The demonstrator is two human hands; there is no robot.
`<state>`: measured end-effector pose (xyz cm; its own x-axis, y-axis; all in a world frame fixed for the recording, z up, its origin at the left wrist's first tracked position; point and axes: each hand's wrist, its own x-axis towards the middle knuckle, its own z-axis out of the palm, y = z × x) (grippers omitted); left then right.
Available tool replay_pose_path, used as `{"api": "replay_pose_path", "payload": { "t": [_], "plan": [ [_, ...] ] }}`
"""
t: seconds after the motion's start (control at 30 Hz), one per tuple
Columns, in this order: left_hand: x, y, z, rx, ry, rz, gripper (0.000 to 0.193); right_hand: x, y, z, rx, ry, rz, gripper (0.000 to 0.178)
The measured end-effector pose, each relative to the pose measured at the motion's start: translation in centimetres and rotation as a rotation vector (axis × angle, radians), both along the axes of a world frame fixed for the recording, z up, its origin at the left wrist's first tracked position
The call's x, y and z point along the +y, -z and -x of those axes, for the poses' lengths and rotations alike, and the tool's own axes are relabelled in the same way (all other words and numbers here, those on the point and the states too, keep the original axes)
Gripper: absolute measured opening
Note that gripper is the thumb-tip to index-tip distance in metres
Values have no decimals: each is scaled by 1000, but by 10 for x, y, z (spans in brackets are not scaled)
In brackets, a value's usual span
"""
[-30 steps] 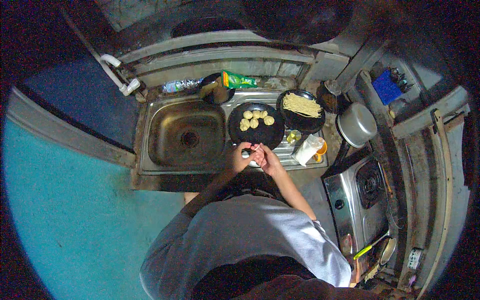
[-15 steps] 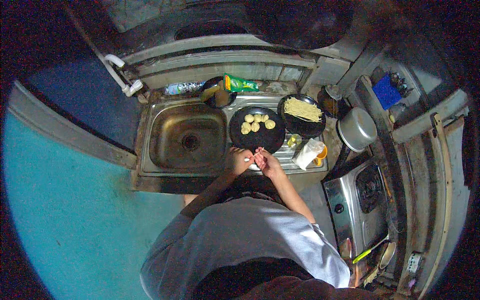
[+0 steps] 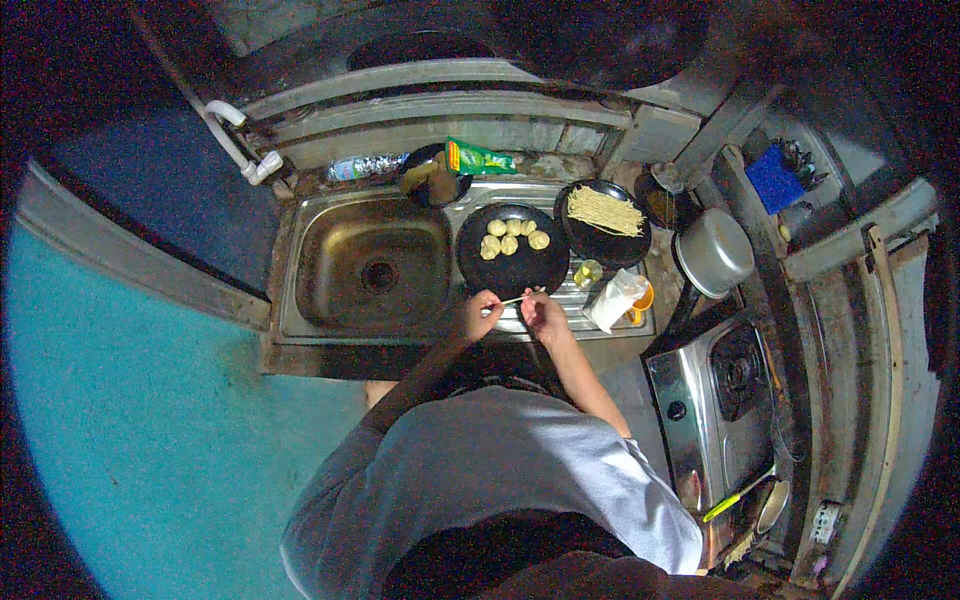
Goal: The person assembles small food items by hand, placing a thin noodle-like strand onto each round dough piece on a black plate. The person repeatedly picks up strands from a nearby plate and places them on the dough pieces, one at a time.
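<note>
A thin pale strip of dough spans the short gap between my hands, just in front of the black plate. My left hand pinches its left end. At the other end, my right hand has its fingertips closed on the strip, palm turned partly up. On the black plate sit several round pale dough balls, bunched on its far half. A second black plate, to the right, bears a pile of long thin dough strands. Something white and shiny, partly covered, shows beneath my hands.
Left of the plates is a steel sink basin. A small glass, a white bag and an orange cup crowd the right side. Further right are a metal pot and a stove. A green packet lies behind.
My hands have drawn a little apart, and the dough strip now shows stretched between them. The view has shifted slightly; the plates and the dough balls keep their places.
</note>
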<state>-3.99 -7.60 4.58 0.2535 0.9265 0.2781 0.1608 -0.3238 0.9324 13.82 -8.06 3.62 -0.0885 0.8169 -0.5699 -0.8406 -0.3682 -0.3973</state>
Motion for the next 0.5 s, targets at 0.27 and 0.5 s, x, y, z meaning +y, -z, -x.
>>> {"api": "replay_pose_path", "payload": {
  "t": [0.27, 0.5],
  "plan": [
    [12, 53, 18, 229, -305, -146, 26, 6, -34, 5, -7, 54, -31, 12],
    [6, -50, -7, 324, -215, -205, 40, 0, -75, 18, -199, -128, -210, 10]
  ]
}}
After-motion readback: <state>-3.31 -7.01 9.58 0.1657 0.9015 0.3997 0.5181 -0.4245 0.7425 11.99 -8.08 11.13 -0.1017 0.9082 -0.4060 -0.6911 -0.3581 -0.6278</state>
